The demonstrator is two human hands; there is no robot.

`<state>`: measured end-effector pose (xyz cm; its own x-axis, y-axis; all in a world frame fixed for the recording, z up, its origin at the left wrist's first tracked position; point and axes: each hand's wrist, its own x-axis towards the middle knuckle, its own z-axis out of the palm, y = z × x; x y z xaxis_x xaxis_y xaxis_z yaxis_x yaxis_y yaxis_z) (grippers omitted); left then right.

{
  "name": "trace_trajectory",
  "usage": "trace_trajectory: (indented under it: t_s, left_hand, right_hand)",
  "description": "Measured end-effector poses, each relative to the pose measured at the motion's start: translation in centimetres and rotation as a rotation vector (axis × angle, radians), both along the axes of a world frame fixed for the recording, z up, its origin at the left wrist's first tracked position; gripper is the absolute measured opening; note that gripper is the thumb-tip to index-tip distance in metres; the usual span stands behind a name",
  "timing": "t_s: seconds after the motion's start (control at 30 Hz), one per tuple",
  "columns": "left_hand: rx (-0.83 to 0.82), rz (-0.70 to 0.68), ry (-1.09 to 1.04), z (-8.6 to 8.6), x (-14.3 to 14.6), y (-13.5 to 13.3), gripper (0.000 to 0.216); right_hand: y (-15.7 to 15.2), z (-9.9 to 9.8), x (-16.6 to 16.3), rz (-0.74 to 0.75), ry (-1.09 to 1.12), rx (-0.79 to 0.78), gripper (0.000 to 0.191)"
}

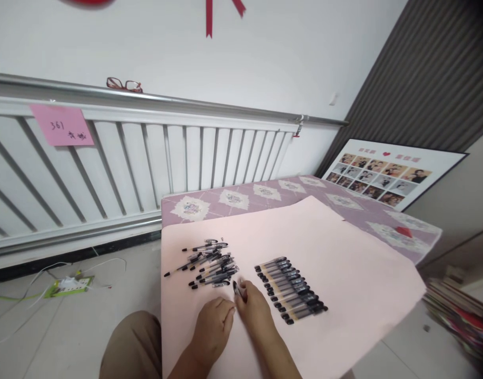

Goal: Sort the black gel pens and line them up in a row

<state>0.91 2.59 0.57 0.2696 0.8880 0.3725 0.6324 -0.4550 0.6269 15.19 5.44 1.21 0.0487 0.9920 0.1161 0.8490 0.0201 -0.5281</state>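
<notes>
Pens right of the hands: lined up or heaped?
Lined up: the row of pens lies side by side, parallel, on the pink sheet. The loose pile of pens lies apart, on its left.

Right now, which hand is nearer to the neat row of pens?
Right. The right hand, gripping a pen, lies just left of the neat row of pens; the left hand is farther left, below the loose pile.
</notes>
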Motion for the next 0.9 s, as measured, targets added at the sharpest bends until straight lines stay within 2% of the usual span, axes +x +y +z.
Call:
trace_trajectory:
  t_s: [0.33, 0.63, 0.77, 0.9]
  left_hand:
    - [0.057, 0.025, 0.050, -0.6, 0.2, 0.0, 0.025]
    - [0.074, 0.032, 0.110, -0.1, 0.5, -0.2, 0.027]
    - [0.151, 0.041, 0.142, -0.3, 0.7, -0.1, 0.028]
    - [0.261, 0.047, 0.136, -1.4, 0.7, 0.2, 0.028]
  right_hand:
    - [0.5, 0.0, 0.6, 0.020, 0.086, -0.037, 0.014]
    - [0.4, 0.7, 0.7, 0.025, 0.078, -0.047, 0.012]
    - [0.4, 0.7, 0.7, 0.023, 0.061, -0.033, 0.011]
    - [0.3, 0.4, 0.7, 0.009, 0.038, -0.019, 0.012]
